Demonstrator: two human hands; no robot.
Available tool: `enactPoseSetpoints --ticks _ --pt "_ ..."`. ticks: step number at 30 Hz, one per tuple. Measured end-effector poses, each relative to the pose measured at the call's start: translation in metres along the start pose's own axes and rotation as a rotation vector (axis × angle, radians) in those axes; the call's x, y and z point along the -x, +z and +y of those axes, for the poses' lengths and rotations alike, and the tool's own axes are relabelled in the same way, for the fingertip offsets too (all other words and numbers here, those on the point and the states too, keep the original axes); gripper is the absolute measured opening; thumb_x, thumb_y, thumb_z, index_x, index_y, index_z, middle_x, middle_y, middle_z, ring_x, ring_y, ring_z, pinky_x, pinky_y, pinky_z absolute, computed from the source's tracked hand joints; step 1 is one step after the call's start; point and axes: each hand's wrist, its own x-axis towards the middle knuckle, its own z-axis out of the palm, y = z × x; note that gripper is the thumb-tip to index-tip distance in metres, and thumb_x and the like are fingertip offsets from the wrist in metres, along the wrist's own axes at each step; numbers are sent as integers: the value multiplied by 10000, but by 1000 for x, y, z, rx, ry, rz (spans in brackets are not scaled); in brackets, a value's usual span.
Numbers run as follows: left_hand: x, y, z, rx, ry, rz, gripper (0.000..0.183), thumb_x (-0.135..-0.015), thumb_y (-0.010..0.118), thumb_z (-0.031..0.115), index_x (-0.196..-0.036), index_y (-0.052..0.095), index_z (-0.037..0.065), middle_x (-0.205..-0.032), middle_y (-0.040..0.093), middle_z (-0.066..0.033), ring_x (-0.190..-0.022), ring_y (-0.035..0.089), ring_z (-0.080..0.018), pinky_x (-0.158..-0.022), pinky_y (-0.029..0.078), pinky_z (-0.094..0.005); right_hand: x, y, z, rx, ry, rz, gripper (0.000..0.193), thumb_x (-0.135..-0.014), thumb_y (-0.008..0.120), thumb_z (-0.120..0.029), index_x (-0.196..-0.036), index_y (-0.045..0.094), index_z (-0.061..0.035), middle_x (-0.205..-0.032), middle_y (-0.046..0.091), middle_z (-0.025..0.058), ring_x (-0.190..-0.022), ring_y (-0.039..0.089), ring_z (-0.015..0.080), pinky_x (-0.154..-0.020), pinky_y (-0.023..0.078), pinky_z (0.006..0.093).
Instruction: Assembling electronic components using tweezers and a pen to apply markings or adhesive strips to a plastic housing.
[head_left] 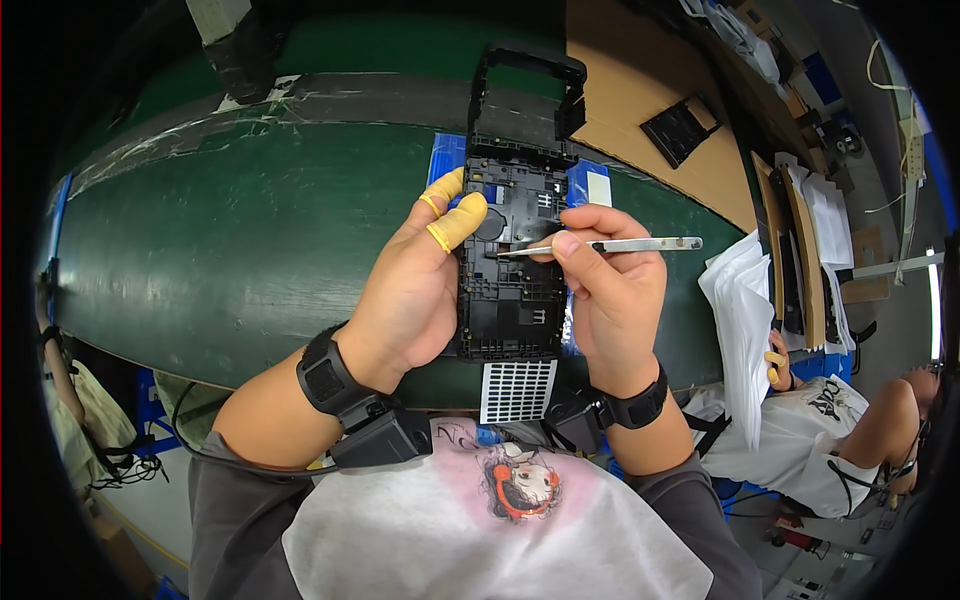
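Head view: I see white sheet of black rectangles nearest; left hand clamped on black plastic housing over green bench; right hand pinching metal tweezers, tips at housing's middle; beyond, black part on cardboard.

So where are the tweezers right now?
In the head view, just right of centre: the tweezers are pinched in the right hand, tips pointing left at the black plastic housing that the left hand holds.
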Motion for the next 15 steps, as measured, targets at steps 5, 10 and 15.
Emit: enactPoseSetpoints --ticks 5,10,15 --pt "0 -1 0 -22 -19 -20 325 -853 459 196 -1146 372 85 -1066 480 -34 -974 477 -123 -836 406 -279 -2 -2 3 -5 -21 -13 212 -730 587 11 -924 516 55 -762 600 98 -691 586 135 -638 449 205" --pt "1 -1 0 -23 -22 -21 332 -853 460 197 -1151 369 84 -1067 480 -35 -975 477 -123 -835 407 -280 -1 -2 3 13 4 -4 208 -731 582 21 -925 515 56 -764 598 97 -692 585 136 -647 452 209" --pt "1 1 -1 4 7 4 298 -859 440 164 -1120 342 56 -1031 478 -78 -923 518 -154 -764 474 -304 -1 -2 4 -7 -6 -9 212 -730 589 19 -926 515 55 -763 596 97 -693 584 133 -662 456 215"
